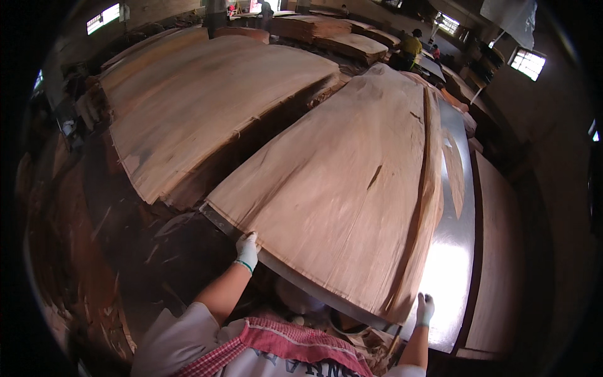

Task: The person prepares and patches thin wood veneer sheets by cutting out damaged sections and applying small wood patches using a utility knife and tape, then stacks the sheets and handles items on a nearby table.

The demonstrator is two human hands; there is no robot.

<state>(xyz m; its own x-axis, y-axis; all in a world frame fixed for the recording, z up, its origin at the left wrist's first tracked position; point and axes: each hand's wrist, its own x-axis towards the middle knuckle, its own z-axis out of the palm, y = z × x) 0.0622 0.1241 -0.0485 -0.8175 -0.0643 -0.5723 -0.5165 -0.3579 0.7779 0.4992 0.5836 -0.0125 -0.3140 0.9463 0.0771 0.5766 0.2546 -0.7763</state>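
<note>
A broad sheet of pale wood veneer (339,188) lies over a shiny metal tabletop (447,264). It has a short dark split near its middle and a long dark gap along its right side, beside a narrow strip of veneer (432,182). My left hand (248,250), in a white glove with a green cuff, is closed on the sheet's near edge, left of centre. Just off the near right corner, over the metal, is my gloved right hand (425,308). Its fingers are curled; whatever they hold, if anything, is hidden.
A large veneer stack (213,107) stands to the left, across a dark gap. A torn veneer piece (453,173) lies on the metal. Beyond its right edge is a long wooden board (496,251). Further stacks (314,28) and a person in yellow (411,47) are at the back.
</note>
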